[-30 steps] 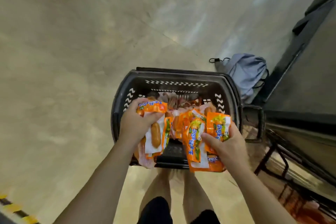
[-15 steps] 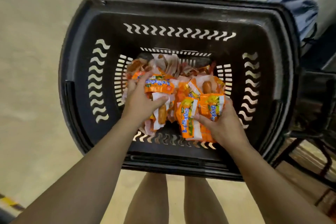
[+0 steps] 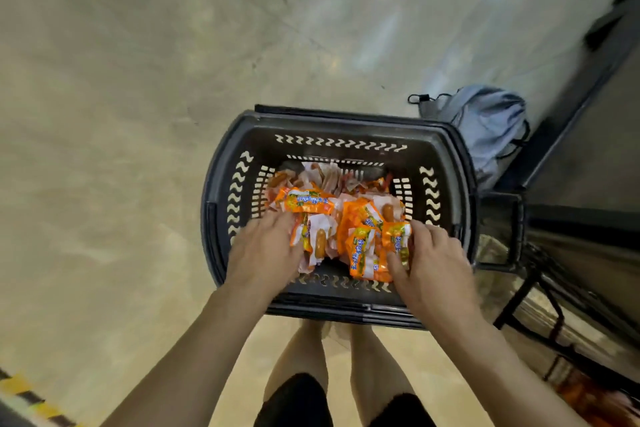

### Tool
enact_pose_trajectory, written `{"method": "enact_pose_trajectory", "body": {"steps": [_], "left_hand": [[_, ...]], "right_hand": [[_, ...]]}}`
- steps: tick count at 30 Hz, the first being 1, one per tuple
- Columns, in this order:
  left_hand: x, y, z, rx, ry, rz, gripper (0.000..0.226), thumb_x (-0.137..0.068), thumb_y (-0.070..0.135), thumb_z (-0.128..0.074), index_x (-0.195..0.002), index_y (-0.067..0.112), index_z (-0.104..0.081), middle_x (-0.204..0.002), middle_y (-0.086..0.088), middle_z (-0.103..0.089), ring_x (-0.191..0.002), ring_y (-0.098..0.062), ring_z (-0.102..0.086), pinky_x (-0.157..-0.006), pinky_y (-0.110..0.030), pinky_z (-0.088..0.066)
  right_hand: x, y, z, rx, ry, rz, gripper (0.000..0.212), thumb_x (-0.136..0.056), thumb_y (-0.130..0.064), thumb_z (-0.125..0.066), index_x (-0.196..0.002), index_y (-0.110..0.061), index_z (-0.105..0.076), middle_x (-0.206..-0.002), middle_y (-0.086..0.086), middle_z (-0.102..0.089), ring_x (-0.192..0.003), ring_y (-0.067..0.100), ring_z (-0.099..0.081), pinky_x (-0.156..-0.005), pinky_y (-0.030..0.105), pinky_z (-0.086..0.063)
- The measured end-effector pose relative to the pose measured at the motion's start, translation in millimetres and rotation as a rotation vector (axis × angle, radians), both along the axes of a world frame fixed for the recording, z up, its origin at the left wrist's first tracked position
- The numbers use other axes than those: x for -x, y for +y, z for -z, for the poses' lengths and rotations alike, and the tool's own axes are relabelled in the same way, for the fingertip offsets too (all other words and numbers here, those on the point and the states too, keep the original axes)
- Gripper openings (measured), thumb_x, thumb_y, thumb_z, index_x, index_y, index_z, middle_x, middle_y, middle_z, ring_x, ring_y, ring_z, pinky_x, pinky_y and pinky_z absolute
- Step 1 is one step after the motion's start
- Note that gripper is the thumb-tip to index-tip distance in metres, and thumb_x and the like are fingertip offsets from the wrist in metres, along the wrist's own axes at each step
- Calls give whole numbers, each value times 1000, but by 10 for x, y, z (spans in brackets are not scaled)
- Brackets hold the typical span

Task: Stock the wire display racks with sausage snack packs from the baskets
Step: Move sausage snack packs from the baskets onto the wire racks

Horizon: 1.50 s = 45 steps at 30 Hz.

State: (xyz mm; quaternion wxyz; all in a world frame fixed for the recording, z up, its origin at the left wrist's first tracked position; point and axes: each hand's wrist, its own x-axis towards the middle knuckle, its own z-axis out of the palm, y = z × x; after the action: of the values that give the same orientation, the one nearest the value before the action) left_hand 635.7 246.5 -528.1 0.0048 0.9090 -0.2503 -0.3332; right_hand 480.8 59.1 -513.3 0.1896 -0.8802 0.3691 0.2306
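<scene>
A black plastic basket (image 3: 221, 218) stands on the floor in front of my legs, holding a heap of orange and white sausage snack packs (image 3: 360, 215). Both my hands are down inside it. My left hand (image 3: 266, 253) grips a small bunch of packs at the heap's left side, one with a sausage showing through its clear window (image 3: 319, 243). My right hand (image 3: 433, 263) clasps several orange packs (image 3: 363, 253) at the right, thumb pressed on their front. Only the black frame of the wire display rack (image 3: 540, 288) shows at the right edge.
A grey-blue backpack (image 3: 485, 128) lies on the concrete floor behind the basket's right corner, against a dark fixture (image 3: 588, 156). Blurred orange packs (image 3: 581, 395) show low in the rack at bottom right. Yellow-black floor tape (image 3: 20, 392) runs at bottom left.
A second ago both hands held packs above the basket's near rim; they dropped into the basket with them. Since half a second ago the view has pulled back, hands still on the packs.
</scene>
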Motion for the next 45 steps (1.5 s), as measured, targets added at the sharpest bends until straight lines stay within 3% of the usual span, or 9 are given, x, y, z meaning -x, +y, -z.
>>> {"method": "enact_pose_trajectory", "body": {"steps": [3, 6, 11, 16, 29, 37, 40, 42, 45], "left_hand": [[14, -9, -968, 68, -102, 95, 28, -95, 48, -54, -117, 32, -61, -113, 11, -67, -100, -15, -62, -87, -37, -53], [97, -15, -2007, 96, -166, 154, 21, -93, 46, -57, -110, 33, -61, -106, 14, -65, -98, -12, -61, -87, -34, -51], [231, 12, -3436, 104, -309, 213, 31, -86, 42, -71, -111, 24, -68, -109, 4, -69, -102, -21, -64, -89, -39, -52], [294, 64, -4221, 158, -481, 244, 38, -71, 32, -82, -103, 14, -74, -105, -7, -74, -93, -33, -70, -84, -47, -56], [527, -101, -4844, 216, -586, 241, 52, -72, 43, -88, -116, 18, -75, -119, -5, -74, -111, -30, -69, -95, -51, -54], [503, 95, -4945, 343, -531, 443, 53, -71, 41, -88, -116, 16, -75, -120, -8, -73, -110, -32, -69, -95, -53, -53], [513, 199, -5040, 397, -498, 566, 55, -90, 48, -69, -136, 19, -63, -141, -6, -62, -130, -30, -56, -110, -50, -41], [545, 276, -5086, 436, -485, 642, 56, -101, 54, -46, -152, 28, -44, -158, 3, -43, -147, -23, -37, -120, -42, -24], [673, 431, -5132, 461, -415, 736, 51, -98, 51, -55, -142, 26, -55, -148, 0, -55, -139, -25, -47, -117, -46, -32]], "right_hand": [[-30, 33, -941, 84, 2, -147, 67, -96, -57, -50, -145, -11, -52, -135, 11, -61, -118, 32, -57, -100, 46, -49], [39, 117, -1928, 160, -55, -191, 65, -90, -52, -66, -138, -8, -60, -131, 14, -65, -117, 33, -61, -96, 47, -52], [231, 209, -3211, 228, -125, -198, 68, -83, -51, -75, -135, -10, -62, -130, 14, -66, -117, 36, -62, -96, 50, -55], [440, 191, -3880, 330, -182, -204, 70, -80, -52, -76, -134, -10, -63, -129, 15, -66, -114, 37, -63, -95, 50, -54], [632, -5, -4584, 527, -363, -104, 70, -79, -52, -81, -133, -11, -64, -126, 13, -70, -113, 35, -68, -95, 52, -58], [1038, 677, -4657, 676, -342, 127, 65, -75, -47, -86, -125, -8, -70, -116, 16, -73, -102, 36, -71, -86, 51, -60], [1248, 1151, -4637, 706, -275, 242, 58, -86, -52, -68, -126, -11, -70, -119, 13, -72, -105, 34, -69, -88, 49, -60], [1384, 1485, -4612, 695, -225, 331, 60, -82, -53, -75, -126, -12, -70, -119, 11, -72, -105, 33, -69, -87, 48, -60], [1642, 1958, -4614, 677, -180, 420, 62, -78, -52, -78, -125, -12, -68, -117, 9, -71, -102, 33, -68, -84, 46, -59]]}}
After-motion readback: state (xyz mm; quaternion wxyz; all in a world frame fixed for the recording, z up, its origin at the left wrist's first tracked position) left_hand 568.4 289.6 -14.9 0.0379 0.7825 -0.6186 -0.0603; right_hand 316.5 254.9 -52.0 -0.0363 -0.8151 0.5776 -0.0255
